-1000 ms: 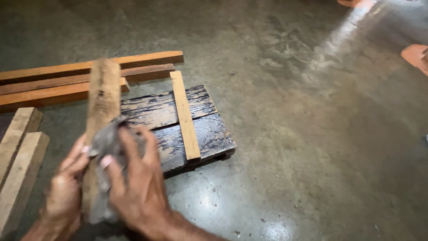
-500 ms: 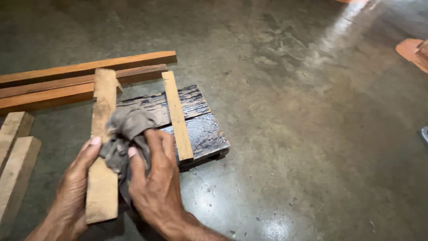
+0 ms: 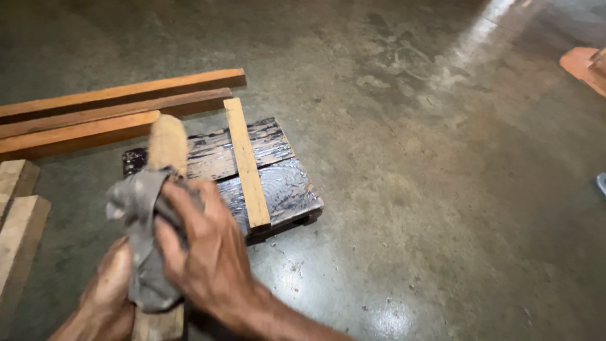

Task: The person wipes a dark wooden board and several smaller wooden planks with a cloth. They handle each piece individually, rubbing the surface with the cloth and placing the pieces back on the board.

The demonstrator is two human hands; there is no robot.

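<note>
My left hand (image 3: 107,290) grips the near end of a short pale wooden slat (image 3: 166,142), which tilts up and away from me. My right hand (image 3: 202,246) presses a grey rag (image 3: 140,227) around the slat's middle. Just beyond them a dark charred wooden panel (image 3: 284,186) lies on the floor, with a light wooden strip (image 3: 245,161) lying across it.
Three long reddish wooden battens (image 3: 113,104) lie side by side at the far left. Two pale thick blocks (image 3: 19,233) sit at the left edge. The floor is polished concrete (image 3: 442,189). An orange object (image 3: 581,63) shows at the far right.
The slat has tipped up on end from lying flat in my hands. My right hand and the rag have slid up along it.
</note>
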